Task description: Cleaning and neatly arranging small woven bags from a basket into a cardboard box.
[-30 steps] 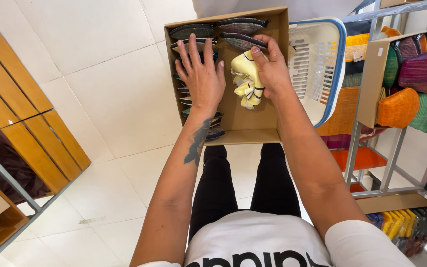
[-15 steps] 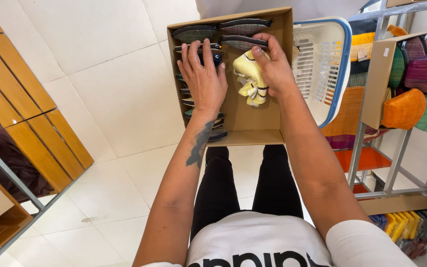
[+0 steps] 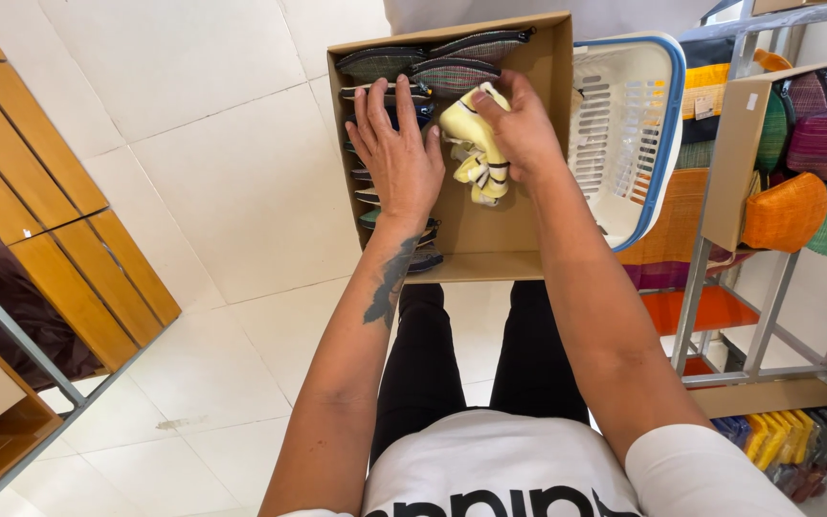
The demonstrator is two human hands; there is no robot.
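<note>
Yellow pouch [image 3: 474,144] gripped right; left flat on pouches [image 3: 385,67].

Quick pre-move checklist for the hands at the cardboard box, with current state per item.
1. Right hand has a firm grip on the pale yellow bundle: ok, fingers closed around it.
2. Left hand steadies the row of dark woven pouches: ok, palm flat on them.
3. Free floor in the cardboard box beside the row: ok, bare cardboard shows.
4. Box is supported level: cannot tell, its underside is hidden.
5. White plastic basket clear of the right arm: ok, it sits beside the box, apart from the arm.
6. Bundle's contents intact: cannot tell, partly covered by fingers.
</note>
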